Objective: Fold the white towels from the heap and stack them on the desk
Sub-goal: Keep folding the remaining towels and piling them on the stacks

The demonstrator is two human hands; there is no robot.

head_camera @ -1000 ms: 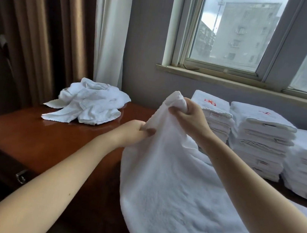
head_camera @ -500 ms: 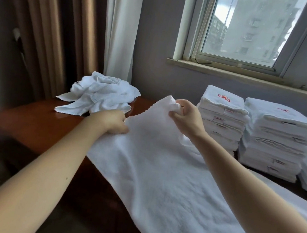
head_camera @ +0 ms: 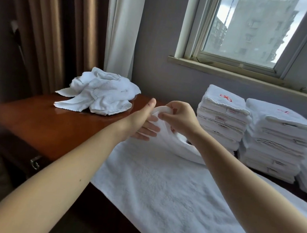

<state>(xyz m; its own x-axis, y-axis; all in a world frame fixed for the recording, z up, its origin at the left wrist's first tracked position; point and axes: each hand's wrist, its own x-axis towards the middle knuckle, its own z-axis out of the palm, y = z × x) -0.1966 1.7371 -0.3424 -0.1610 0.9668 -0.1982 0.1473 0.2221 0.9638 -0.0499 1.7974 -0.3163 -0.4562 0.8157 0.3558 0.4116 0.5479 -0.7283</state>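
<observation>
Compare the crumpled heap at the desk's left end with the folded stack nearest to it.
The heap lies crumpled and loose; the stack is folded flat in squared layers. The heap sprawls low; the stack stands taller. The stack's top bears a red embroidered mark; the heap shows none that I can see. Both are white towels.

Reaches forward with both bare forearms, converging near the middle. Holds left grip (head_camera: pixel 144 124) flat on edge, fingers straight and together, thumb pointing up, palm facing right. Pinches rolled edge of towel (head_camera: pixel 159 185) in right grip (head_camera: pixel 180 118), fingers and thumb curled, knuckles up, just beside left fingertips.
</observation>
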